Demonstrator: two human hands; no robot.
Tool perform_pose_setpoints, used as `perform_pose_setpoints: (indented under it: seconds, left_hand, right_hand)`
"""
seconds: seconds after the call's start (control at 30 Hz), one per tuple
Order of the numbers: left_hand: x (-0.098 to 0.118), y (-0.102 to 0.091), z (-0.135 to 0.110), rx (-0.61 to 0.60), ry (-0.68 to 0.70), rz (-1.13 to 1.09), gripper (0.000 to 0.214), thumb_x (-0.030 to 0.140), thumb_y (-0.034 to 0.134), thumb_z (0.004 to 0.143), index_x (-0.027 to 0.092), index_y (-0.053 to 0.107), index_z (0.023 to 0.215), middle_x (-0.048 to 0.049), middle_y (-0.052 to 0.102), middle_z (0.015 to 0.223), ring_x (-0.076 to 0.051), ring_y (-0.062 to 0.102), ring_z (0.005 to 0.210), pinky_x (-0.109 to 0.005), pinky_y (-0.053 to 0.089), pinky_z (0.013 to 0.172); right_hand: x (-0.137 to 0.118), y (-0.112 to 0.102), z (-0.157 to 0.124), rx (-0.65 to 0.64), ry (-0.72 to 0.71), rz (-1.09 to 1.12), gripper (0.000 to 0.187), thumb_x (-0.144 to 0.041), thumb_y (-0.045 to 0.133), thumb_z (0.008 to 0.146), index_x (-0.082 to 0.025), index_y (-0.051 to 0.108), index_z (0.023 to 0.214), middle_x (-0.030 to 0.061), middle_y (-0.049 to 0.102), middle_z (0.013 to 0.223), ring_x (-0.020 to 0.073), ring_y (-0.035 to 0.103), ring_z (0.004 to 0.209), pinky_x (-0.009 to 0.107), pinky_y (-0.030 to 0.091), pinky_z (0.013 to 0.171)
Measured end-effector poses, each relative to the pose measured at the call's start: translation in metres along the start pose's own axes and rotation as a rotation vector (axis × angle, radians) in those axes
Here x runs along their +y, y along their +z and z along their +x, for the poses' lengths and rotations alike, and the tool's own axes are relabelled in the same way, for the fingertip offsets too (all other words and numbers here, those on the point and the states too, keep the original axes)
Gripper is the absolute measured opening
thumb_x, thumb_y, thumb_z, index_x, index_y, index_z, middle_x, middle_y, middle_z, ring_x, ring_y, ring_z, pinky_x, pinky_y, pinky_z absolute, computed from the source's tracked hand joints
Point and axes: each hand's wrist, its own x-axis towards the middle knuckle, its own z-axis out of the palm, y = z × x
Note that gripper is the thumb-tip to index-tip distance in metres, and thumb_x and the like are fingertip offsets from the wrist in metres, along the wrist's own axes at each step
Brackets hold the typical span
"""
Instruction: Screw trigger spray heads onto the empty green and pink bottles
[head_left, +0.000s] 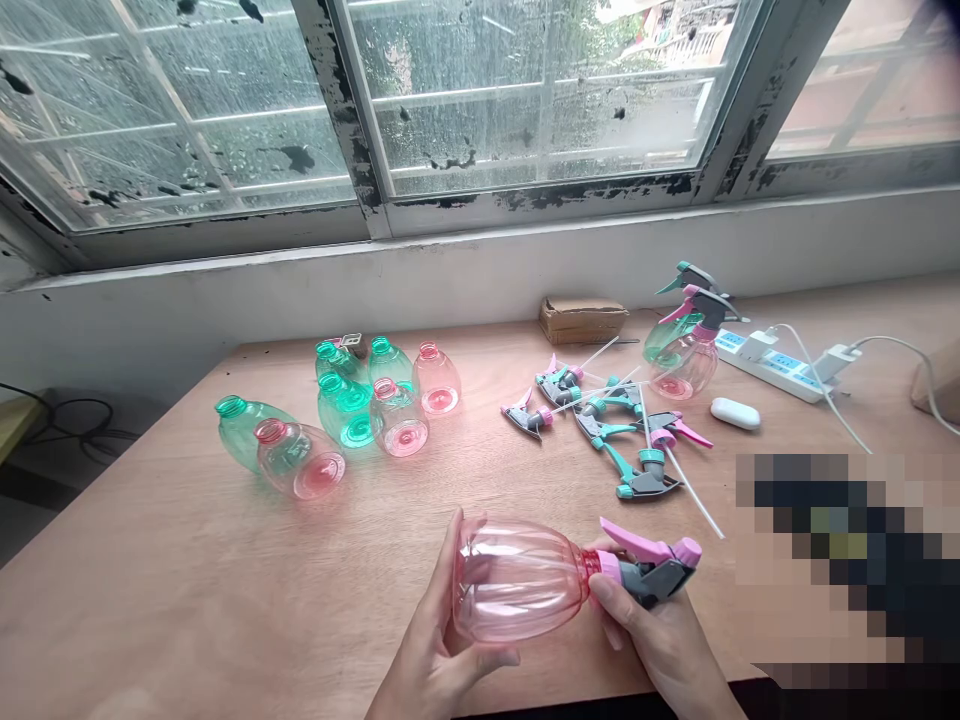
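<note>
Head view: the pink bottle [517, 580] was front and centre, tipped on its side above the near part of the counter [187, 600], with both hands on it. The left hand [431, 635] was cupped around its base, and the right hand [652, 625] was gripping the neck, thumb right by the collar. Its spray head [660, 575] was seated on there, but I honestly couldn't tell if it was tight. Looked like two were done: a pink sprayer [682, 365] and a green sprayer [660, 342] near the power strip [772, 368]. Left over, I'd say: seven bare bottles [400, 418], four green and three pink, off to the left, plus loose spray heads [646, 482] too tangled to count.
</note>
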Motion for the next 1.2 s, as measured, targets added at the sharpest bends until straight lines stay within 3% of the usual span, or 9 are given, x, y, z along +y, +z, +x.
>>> perform_pose_setpoints:
  seconds: [0.13,0.27,0.43,0.57,0.7,0.87,1.0,1.2]
  left_hand:
    - [-0.002,0.004,-0.003,0.039,0.058,0.081,0.092,0.039,0.076,0.094,0.051,0.019,0.164,0.0010,0.032,0.175,-0.030,0.029,0.161,-0.046,0.018,0.132]
    - [-0.006,0.003,-0.005,0.039,0.071,0.125,0.109,0.043,0.084,0.086,0.043,0.012,0.168,-0.0036,0.028,0.177,-0.035,0.022,0.163,-0.050,0.012,0.133]
    - [-0.004,-0.002,-0.001,-0.043,0.048,0.021,0.102,0.052,0.080,0.087,0.032,0.021,0.168,-0.0086,0.027,0.176,-0.038,0.024,0.161,-0.050,0.021,0.131]
    - [-0.002,-0.001,0.000,-0.018,0.028,0.051,0.103,0.045,0.084,0.085,0.041,0.022,0.167,-0.0043,0.026,0.177,-0.038,0.032,0.159,-0.050,0.025,0.130]
    - [-0.003,0.002,-0.003,0.009,0.043,0.094,0.095,0.041,0.076,0.094,0.048,0.014,0.166,0.0017,0.025,0.177,-0.031,0.024,0.162,-0.049,0.017,0.133]
    - [-0.004,0.002,-0.004,0.026,0.065,0.133,0.098,0.043,0.081,0.089,0.040,0.022,0.167,-0.0009,0.024,0.177,-0.033,0.018,0.164,-0.048,0.013,0.134]
    - [-0.001,0.000,-0.001,-0.022,0.038,0.042,0.094,0.049,0.080,0.088,0.035,0.029,0.166,-0.0036,0.025,0.177,-0.036,0.023,0.162,-0.051,0.019,0.133]
    - [0.004,0.004,-0.002,0.030,-0.001,0.105,0.092,0.043,0.075,0.094,0.038,0.020,0.168,-0.0022,0.021,0.178,-0.032,0.016,0.164,-0.050,0.013,0.133]
  right_hand:
    - [0.000,-0.001,0.000,0.002,0.008,-0.017,0.043,-0.053,0.087,0.084,-0.018,0.070,0.104,-0.0057,0.056,0.055,0.0115,0.046,0.044,0.024,0.038,0.047]
    - [-0.001,0.000,-0.001,-0.004,0.026,-0.030,0.044,-0.054,0.087,0.084,-0.018,0.070,0.103,-0.0051,0.057,0.055,0.0126,0.048,0.045,0.025,0.040,0.048]
    - [-0.003,0.001,-0.001,-0.008,0.044,-0.033,0.045,-0.057,0.087,0.081,-0.019,0.072,0.101,-0.0040,0.059,0.056,0.0141,0.048,0.044,0.027,0.039,0.047]
    - [-0.003,0.001,-0.001,0.005,0.029,0.003,0.047,-0.057,0.087,0.082,-0.020,0.069,0.103,-0.0051,0.058,0.056,0.0139,0.047,0.044,0.027,0.038,0.047]
    - [-0.002,0.001,-0.001,0.010,0.040,0.013,0.049,-0.058,0.087,0.081,-0.019,0.069,0.105,-0.0044,0.059,0.056,0.0141,0.047,0.043,0.028,0.037,0.047]
    - [-0.003,0.001,-0.001,-0.006,0.031,-0.014,0.047,-0.057,0.087,0.081,-0.018,0.071,0.102,-0.0045,0.058,0.056,0.0143,0.047,0.044,0.028,0.039,0.048]
    - [-0.005,0.002,-0.001,-0.030,0.002,-0.012,0.044,-0.056,0.086,0.084,-0.019,0.070,0.102,-0.0065,0.054,0.055,0.0133,0.046,0.045,0.026,0.039,0.047]
    - [-0.002,0.001,0.000,0.009,-0.005,-0.013,0.044,-0.054,0.087,0.083,-0.019,0.071,0.103,-0.0052,0.057,0.056,0.0129,0.046,0.044,0.027,0.038,0.047]
